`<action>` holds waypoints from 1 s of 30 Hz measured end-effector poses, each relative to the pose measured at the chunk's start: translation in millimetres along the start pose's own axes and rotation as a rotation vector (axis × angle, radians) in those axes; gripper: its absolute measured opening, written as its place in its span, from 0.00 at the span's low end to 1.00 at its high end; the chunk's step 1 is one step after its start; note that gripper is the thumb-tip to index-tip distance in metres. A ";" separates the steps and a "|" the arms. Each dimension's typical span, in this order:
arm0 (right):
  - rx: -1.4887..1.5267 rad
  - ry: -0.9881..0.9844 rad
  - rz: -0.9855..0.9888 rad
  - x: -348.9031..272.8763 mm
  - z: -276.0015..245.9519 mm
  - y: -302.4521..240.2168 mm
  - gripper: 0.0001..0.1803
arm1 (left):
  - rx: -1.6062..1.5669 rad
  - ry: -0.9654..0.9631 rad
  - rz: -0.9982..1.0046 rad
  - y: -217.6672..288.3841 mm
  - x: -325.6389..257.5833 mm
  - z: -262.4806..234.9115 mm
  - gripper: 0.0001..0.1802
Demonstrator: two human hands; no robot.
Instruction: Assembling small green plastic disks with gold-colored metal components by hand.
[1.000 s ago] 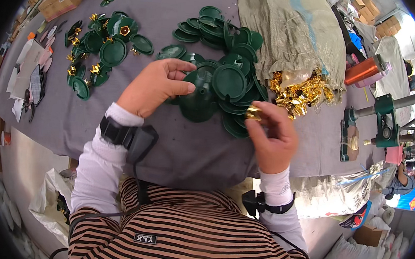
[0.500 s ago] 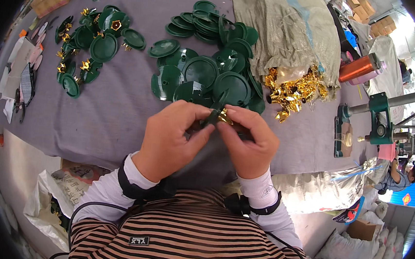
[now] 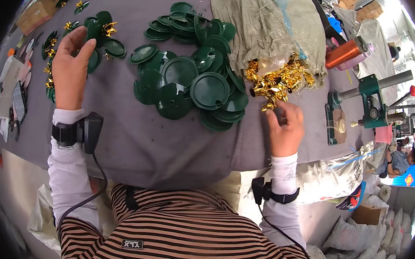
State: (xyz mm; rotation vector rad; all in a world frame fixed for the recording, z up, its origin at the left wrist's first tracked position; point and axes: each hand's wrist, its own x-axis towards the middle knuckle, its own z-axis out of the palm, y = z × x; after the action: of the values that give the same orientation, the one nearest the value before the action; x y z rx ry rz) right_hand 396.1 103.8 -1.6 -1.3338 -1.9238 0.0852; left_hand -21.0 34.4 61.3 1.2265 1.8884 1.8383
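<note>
Work is judged to be partly done. Green discs with gold centres [image 3: 115, 48] are grouped around and beyond the left grip [image 3: 70, 75] on the cloth-covered counter [image 3: 167, 148]; these are taken as the finished portion, although part of the group is hidden by the grip and no count can be made. A larger, overlapping heap of plain green discs [image 3: 212, 91] is found between the two grips, nearer to the right one; no gold is seen on their exposed faces, so this heap is judged to be left to do. Loose gold pieces [image 3: 289, 77] are spilled just beyond the right grip [image 3: 288, 126], at the mouth of a woven sack [image 3: 273, 32], and are likewise recorded as unused. Position relative to the left grip: thumb and fingers are parted, and a disc bearing a gold piece [image 3: 109, 28] is located right beside the thumb tip; whether its edge is held or released cannot be told. Position relative to the right grip: a gold piece [image 3: 267, 106] at the near edge of the spill is met by the thumb and forefinger tips; whether it is pinched or only touched cannot be told. A green hand press [image 3: 373, 101] is noted well to the right of the right grip, untouched.
</note>
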 end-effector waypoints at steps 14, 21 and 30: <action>0.373 -0.015 0.117 -19.4 4.7 10.0 0.13 | 0.407 -0.657 0.753 8.5 -100.0 119.0 0.16; 0.579 -0.132 -0.050 -6.6 1.3 -70.7 0.15 | -0.300 -0.523 -0.294 29.7 -119.4 112.1 0.08; 0.600 -0.212 -0.145 -6.2 8.6 -78.2 0.13 | -0.329 -0.671 -0.248 36.5 -129.6 101.2 0.11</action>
State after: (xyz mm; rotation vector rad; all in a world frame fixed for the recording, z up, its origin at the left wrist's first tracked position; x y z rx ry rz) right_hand 331.6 66.8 25.0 -0.8040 -1.9431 0.6975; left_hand 142.5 12.2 27.2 1.2191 1.2479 1.3091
